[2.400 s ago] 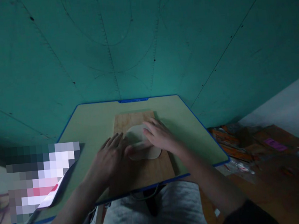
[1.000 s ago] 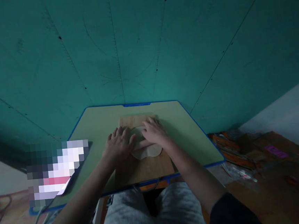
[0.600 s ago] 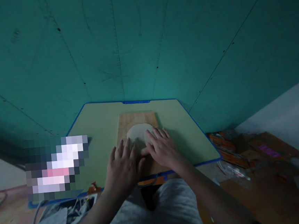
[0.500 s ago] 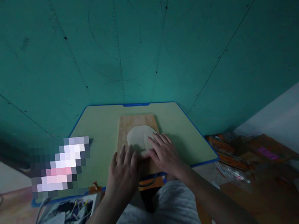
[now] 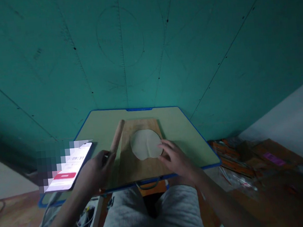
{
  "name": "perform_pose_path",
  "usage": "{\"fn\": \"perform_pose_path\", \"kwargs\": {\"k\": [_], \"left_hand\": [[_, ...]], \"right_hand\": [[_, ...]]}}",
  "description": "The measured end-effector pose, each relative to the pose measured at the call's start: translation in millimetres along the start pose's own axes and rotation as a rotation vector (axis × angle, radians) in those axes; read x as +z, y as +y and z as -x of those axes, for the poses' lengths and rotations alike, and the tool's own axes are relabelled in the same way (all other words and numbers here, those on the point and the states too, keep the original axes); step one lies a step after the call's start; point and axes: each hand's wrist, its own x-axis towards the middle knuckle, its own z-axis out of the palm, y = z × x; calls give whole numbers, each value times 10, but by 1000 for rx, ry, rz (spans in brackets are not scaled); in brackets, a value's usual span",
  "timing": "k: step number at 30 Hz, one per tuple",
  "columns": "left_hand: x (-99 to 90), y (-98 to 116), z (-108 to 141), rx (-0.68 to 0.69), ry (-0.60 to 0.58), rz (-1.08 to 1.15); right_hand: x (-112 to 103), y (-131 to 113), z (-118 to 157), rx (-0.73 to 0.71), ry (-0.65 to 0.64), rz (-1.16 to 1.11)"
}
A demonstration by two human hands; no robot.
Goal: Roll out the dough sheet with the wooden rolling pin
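A flat, roughly round sheet of dough (image 5: 140,144) lies on a wooden board (image 5: 135,172), with a crease running down its middle. My left hand (image 5: 99,167) is closed around the near end of a wooden rolling pin (image 5: 117,136), which slants up and away at the board's left side. At the dough's right edge is my right hand (image 5: 172,154), its thumb and fingertips pinching the rim. The rest of the dough rests on the board.
The board sits on a pale small table (image 5: 193,141) with a blue rim. A lit phone (image 5: 66,170) is at its left. Behind rises a green wall (image 5: 136,58). Flattened cardboard (image 5: 277,152) lies on the floor at right, and a white box (image 5: 96,213) stands below left.
The rolling pin has left the dough; my left hand has carried it leftward and now holds it by one end. My right hand has moved from the pin to the dough's right edge.
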Motion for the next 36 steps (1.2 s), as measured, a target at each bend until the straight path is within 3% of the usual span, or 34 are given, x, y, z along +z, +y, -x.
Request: {"fn": "perform_pose_path", "kwargs": {"k": [5, 18, 28, 32, 36], "left_hand": [[64, -23, -57, -73, -9, -106], [130, 8, -112, -89, -55, -231], [144, -51, -124, -104, -58, -195], [136, -29, -124, -124, -58, -218], [146, -25, -102, -88, -21, -233]], "right_hand": [[178, -36, -85, -95, -77, 32], [251, 81, -433, -675, 63, 285], [110, 151, -405, -681, 13, 319], [181, 121, -442, -702, 15, 317], [248, 72, -477, -625, 47, 283]]}}
